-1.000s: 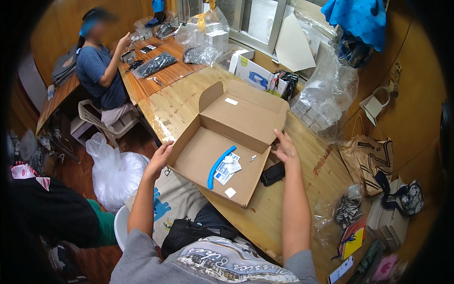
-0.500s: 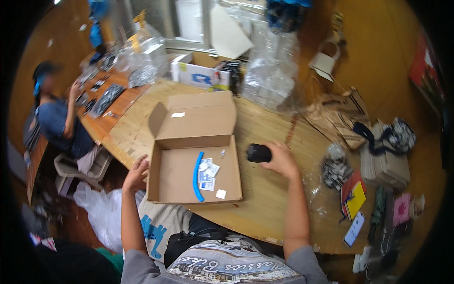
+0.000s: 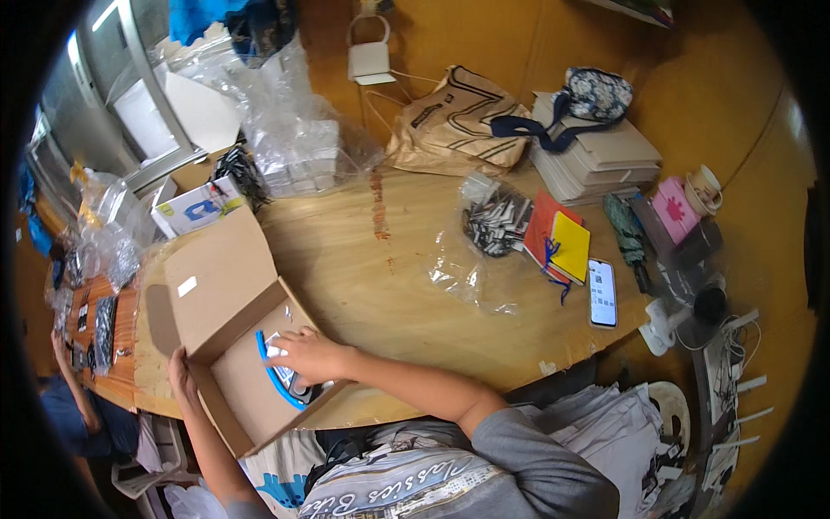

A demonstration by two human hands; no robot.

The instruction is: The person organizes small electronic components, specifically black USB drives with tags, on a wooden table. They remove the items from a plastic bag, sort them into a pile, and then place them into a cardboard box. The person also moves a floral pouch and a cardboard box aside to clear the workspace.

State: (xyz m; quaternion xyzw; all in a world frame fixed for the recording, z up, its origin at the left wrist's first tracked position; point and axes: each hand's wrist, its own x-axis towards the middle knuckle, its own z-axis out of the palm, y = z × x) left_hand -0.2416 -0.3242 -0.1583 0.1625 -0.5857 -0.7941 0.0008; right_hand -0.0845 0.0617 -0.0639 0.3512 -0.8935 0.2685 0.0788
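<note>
An open brown cardboard box (image 3: 232, 381) lies turned at an angle near the table's front edge, its lid (image 3: 216, 268) folded back. My left hand (image 3: 181, 377) grips the box's left wall. Inside the box, my right hand (image 3: 309, 355) is curled, palm down, over the contents. A dark part of a black, roughly cylindrical object (image 3: 300, 390) shows beneath it; the hand hides most of that object. Beside the fingers lies a curved blue strip (image 3: 275, 374). White-and-blue packets (image 3: 275, 344) are partly covered by the fingers.
Behind the box stand a white carton (image 3: 199, 210) and clear plastic bags (image 3: 298, 147). To the right lie a bag of small dark packets (image 3: 497, 218), a yellow notebook (image 3: 569, 246) and a phone (image 3: 603, 292). Another person's arm (image 3: 73, 385) is at far left.
My right hand has moved from right of the box into it, with the black object. The view has swung right, and the box now appears lower left and tilted.
</note>
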